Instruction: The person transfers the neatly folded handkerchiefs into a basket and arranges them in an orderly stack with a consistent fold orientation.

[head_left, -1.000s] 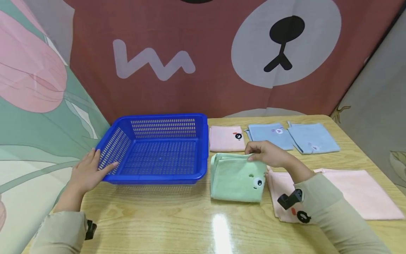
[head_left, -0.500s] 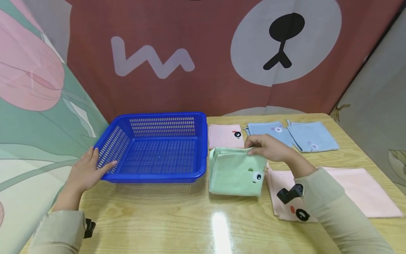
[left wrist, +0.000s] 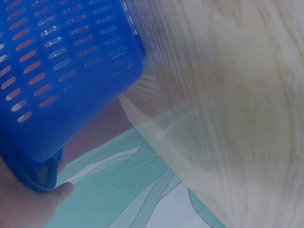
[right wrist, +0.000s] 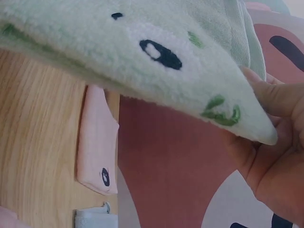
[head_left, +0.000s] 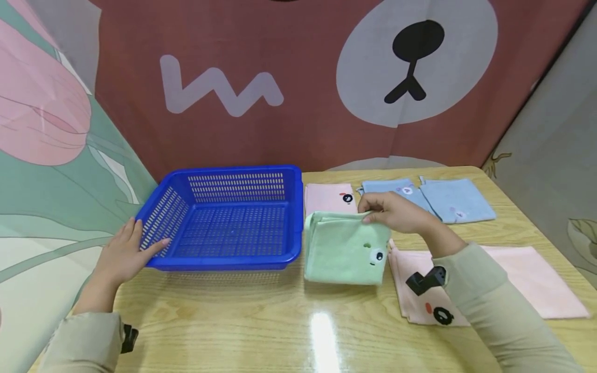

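Right hand (head_left: 396,213) pinches green cloth (head_left: 342,254) just below it, far fingertips hidden | left hand (head_left: 122,253) rests, fingers extended, on blue basket (head_left: 224,263) | blue cloth (head_left: 386,185) beyond right hand partly covered

from where i stand, a reddish-brown hanging (head_left: 224,140) closes off the back, printed with a pale zigzag (head_left: 221,85) and a bear-like muzzle (head_left: 368,77) (rather a stern mouth, i think). to the left is a tulip-print curtain (head_left: 42,98), to the right a greyish curtain (head_left: 555,129) with a leaf motif. the wood-grain table (head_left: 200,331) catches a bright glare (head_left: 323,336). along its far edge lie a folded pink towel (head_left: 326,198) and two folded blue towels (head_left: 459,199); nearer, pink towelling (head_left: 531,280) lies flat, partly covered.
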Available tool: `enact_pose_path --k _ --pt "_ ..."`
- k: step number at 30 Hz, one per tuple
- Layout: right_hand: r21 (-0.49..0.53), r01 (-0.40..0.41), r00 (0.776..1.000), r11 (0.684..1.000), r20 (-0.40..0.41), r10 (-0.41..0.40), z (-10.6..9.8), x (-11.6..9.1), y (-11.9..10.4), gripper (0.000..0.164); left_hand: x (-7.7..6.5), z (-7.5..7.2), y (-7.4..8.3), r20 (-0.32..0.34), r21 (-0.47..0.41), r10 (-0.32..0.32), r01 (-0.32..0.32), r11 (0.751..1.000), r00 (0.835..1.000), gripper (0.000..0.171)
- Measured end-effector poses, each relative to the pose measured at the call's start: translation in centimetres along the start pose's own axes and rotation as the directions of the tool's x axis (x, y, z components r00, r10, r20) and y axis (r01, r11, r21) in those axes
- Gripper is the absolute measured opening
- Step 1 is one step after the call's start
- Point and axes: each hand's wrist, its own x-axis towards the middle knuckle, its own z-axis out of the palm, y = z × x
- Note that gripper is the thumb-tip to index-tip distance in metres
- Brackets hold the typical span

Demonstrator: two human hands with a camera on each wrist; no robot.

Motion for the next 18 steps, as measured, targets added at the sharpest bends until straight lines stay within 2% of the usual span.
enact_pose_path --k 18 --pt "-0.016 0.016 1.000 1.000 -0.010 -0.016 -0.7 -0.1 -1.2 0.005 0.2 0.2 -0.2 0.015 0.006 -0.004 0.004 1.000 1.000 0.088"
